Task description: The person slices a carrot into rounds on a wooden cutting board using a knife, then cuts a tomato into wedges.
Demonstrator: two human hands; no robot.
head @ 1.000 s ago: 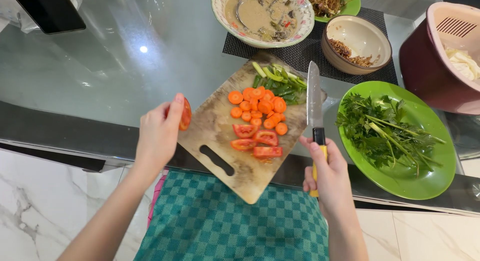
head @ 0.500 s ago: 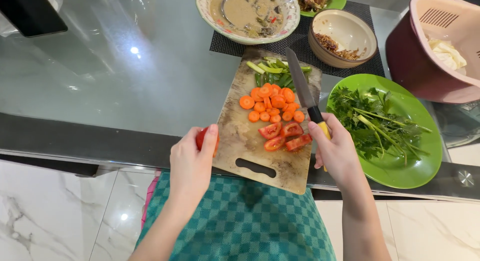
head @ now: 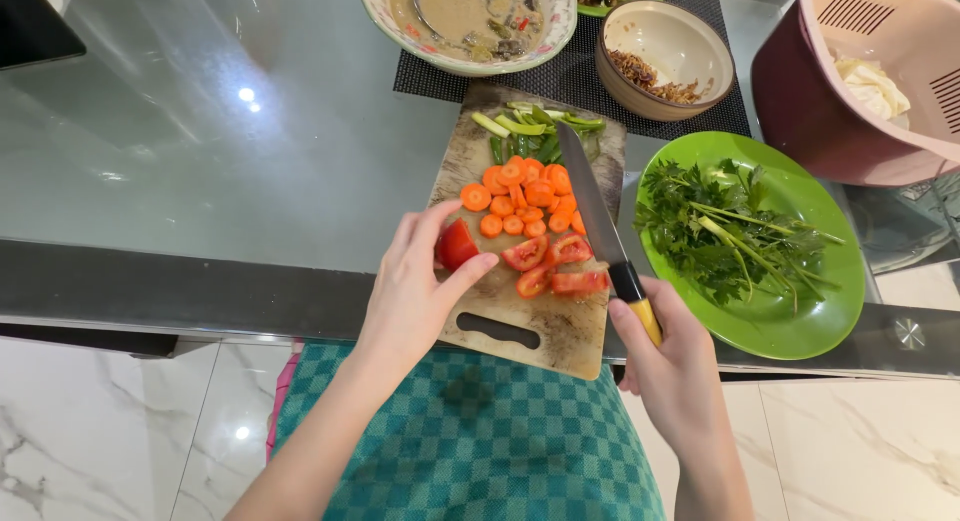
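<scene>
A big glass table holds a wooden cutting board, and the board's near end sticks out over the table edge. Beside it sits a green plate of leafy herbs. On the board lie green onion pieces, carrot rounds and tomato slices. The right hand is wrapped tight around a knife with a yellow handle; its blade lies over the board. The left hand pinches a tomato piece between thumb and fingers, maybe just touching the board. The fingers sit near the blade, so a slip on the wet tomato could cut them.
</scene>
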